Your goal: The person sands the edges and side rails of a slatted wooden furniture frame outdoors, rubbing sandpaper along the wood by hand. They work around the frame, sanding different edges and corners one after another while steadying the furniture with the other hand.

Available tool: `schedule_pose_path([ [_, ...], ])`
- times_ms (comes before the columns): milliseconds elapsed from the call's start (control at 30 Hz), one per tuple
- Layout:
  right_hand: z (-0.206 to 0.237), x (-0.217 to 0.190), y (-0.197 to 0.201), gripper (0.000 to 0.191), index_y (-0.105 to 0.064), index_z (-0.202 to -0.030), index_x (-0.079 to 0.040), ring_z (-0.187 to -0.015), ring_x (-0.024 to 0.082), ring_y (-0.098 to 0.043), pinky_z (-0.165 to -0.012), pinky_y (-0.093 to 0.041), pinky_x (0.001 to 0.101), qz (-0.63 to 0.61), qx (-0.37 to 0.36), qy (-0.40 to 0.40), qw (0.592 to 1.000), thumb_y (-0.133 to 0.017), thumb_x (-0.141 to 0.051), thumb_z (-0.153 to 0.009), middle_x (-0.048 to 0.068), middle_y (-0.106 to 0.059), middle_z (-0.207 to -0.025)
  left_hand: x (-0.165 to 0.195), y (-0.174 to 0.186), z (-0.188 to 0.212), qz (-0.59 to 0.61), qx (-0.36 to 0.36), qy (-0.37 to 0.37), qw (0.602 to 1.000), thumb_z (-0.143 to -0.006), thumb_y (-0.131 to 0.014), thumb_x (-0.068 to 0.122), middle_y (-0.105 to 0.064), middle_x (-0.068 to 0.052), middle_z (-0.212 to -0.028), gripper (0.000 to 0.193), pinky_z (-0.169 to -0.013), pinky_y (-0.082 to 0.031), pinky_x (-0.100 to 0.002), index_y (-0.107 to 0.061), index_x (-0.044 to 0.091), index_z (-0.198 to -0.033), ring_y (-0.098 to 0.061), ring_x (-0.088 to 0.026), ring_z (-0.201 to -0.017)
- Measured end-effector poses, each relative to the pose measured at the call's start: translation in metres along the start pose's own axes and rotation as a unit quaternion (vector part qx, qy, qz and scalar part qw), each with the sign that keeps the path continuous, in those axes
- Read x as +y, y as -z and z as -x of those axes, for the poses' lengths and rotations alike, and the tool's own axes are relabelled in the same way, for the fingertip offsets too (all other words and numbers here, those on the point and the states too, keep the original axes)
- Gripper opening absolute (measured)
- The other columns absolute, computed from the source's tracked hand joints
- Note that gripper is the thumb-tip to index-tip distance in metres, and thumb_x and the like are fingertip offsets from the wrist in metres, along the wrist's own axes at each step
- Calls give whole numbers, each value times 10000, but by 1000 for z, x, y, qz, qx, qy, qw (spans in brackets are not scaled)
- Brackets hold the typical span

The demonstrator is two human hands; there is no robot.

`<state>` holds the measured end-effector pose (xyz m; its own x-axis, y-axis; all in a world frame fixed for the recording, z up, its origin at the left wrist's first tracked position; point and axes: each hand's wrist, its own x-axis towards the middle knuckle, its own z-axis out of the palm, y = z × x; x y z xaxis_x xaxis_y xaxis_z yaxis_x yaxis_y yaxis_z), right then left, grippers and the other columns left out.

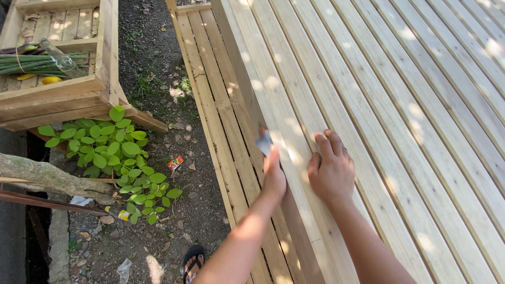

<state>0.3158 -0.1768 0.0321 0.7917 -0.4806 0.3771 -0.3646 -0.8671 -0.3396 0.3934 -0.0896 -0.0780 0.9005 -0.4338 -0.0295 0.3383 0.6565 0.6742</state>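
A: Item one, our left hand (273, 176). Where do we log it?

B: At the near left edge of the slatted wooden desk (400, 105), reaching over the corner. Its fingers are pinched together on a small grey piece of sandpaper (264, 142), which is pressed against the edge of the outermost slat.

A: Item two, our right hand (331, 171)?

B: Flat on the desk top, just beside the left hand, fingers slightly apart and holding nothing.

A: Open room on the desk?

B: Bare slats run far to the right and away from us, dappled with sun.

A: And past the left edge?

B: A lower slatted shelf (210, 100) sits directly below the edge, then a strip of bare soil (158, 58). Beyond it we list a wooden crate (100, 79) holding bundled green stalks (42, 64), a leafy plant (115, 152), and a tree branch (42, 176). Our sandalled foot (193, 263) stands on the soil near the shelf.
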Motion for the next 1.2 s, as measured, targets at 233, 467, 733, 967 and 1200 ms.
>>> schedule_pose_path([
  [233,2,1,2,453,-594,-1345,-141,-1306,330,-558,-1002,-447,517,1,-6,1,1000,-598,-131,-892,96,-540,-1472,16,-15,4,0,38,69,997,-1084,-352,518,-611,-159,-1382,699,-1095,-419,-393,-523,-61,-1437,-568,-269,-1240],
  [467,0,0,2,449,-607,-1348,-148,-1315,309,-553,-1017,-438,513,1,-11,-10,1000,-584,-146,-900,79,-532,-1479,-48,-3,140,-84,146,151,974,-1023,-344,521,-388,-130,-1639,733,-1204,-280,-367,-285,60,-1590,-383,-257,-1485],
  [733,-3,-1,3,441,-609,-1359,-138,-1354,294,-516,-1049,-412,502,5,-37,-30,999,-576,-167,-920,68,-512,-1498,-2,24,-25,-19,142,236,961,-1019,-275,617,-530,-202,-1486,793,-1118,-400,-442,-364,50,-1567,-527,-335,-1314],
  [967,-6,-6,8,454,-609,-1357,-148,-1336,296,-523,-1035,-413,489,0,-41,-48,998,-582,-172,-905,62,-507,-1510,-7,-10,76,-86,74,80,990,-1014,-306,503,-305,-33,-1660,711,-1210,-243,-333,-185,149,-1618,-339,-171,-1484],
  [1200,2,-2,7,470,-611,-1359,-167,-1344,294,-522,-1050,-408,478,1,-46,-61,997,-580,-160,-891,51,-513,-1507,8,54,-169,-41,79,136,987,-995,-342,655,-463,-165,-1582,860,-1190,-293,-412,-375,23,-1578,-463,-328,-1413],
])
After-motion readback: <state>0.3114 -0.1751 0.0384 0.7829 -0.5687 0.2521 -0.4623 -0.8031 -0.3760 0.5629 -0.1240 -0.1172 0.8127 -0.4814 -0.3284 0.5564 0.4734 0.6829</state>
